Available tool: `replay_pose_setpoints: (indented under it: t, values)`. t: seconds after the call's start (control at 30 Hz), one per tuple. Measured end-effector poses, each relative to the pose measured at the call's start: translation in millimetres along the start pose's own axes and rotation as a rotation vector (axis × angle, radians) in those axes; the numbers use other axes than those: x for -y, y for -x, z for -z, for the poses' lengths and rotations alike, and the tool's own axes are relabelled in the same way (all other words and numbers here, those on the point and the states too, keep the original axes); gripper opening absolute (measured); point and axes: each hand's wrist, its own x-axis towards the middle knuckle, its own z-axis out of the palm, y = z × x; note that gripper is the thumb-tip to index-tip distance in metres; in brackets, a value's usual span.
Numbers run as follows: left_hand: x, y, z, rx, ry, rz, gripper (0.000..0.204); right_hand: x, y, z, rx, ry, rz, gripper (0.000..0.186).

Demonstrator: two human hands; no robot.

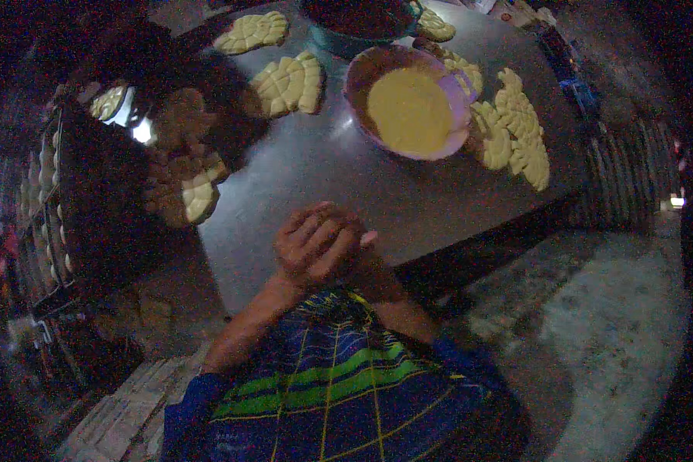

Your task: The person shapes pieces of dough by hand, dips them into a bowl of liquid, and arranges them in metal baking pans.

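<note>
My left hand [314, 245] is closed, its fingers wrapped over my right hand just past the near edge of the metal table. Most of my right hand [359, 250] is hidden behind it, and it looks closed too; whatever lies between the palms cannot be seen. Farther off stands a pink basin [460, 142] filled with a thick yellow mixture [410, 110]. Clusters of pale dough pieces [522, 127] lie to its right. Another dough cluster [288, 85] is at its left, with one more [250, 33] beyond. Neither hand touches the basin or the dough.
Behind the pink basin is a teal basin [339, 42] with dark contents. At left stands a dark rack [61, 200] with pale rounded pieces along it. More dough [199, 199] lies in shadow near the table's left side. The metal table [277, 192] ends at a slanting right edge.
</note>
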Motion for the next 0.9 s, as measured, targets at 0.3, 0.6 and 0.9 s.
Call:
replay_pose_setpoints:
  t: [0.3,0.6,0.9]
  values:
    - [-28,-42,-65,0.324,1.001,0.618,0.039,114,30,18,0.099,0.213,0.044,0.024]
    - [0,40,-42,0.148,0.705,1.340,0.029,320,-67,81,0.478,1.795,0.651,0.010]
    - [-12,86,-12,-0.142,0.564,1.455,0.022,319,-152,78,0.943,2.066,-0.141,0.022]
